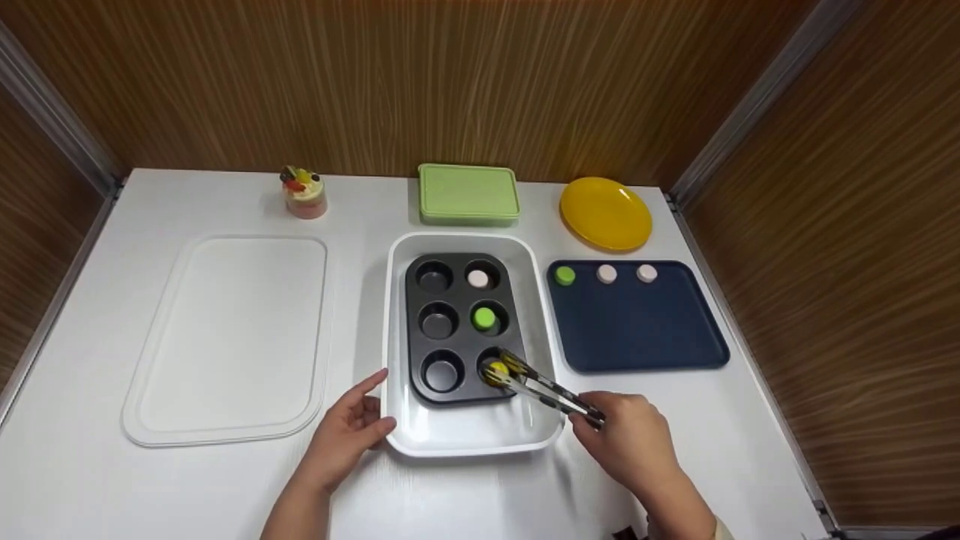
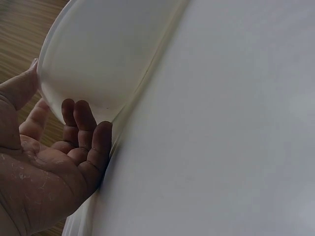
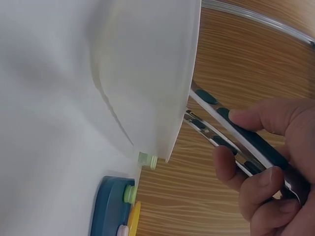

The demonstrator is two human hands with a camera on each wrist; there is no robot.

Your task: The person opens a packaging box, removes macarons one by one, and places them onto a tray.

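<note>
The small round yellow piece sits in the near right cup of the black metal muffin tin, partly covered by silver, dark-gripped metal tongs; their hold is unconfirmed. Your right hand pinches the tongs. Your left hand, fingers relaxed, touches the white rectangular tub, presumably steadying it.

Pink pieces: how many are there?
3: one piece in the far right cup of the tin; on the blue tray, a second piece and, right of it, a third piece.
</note>
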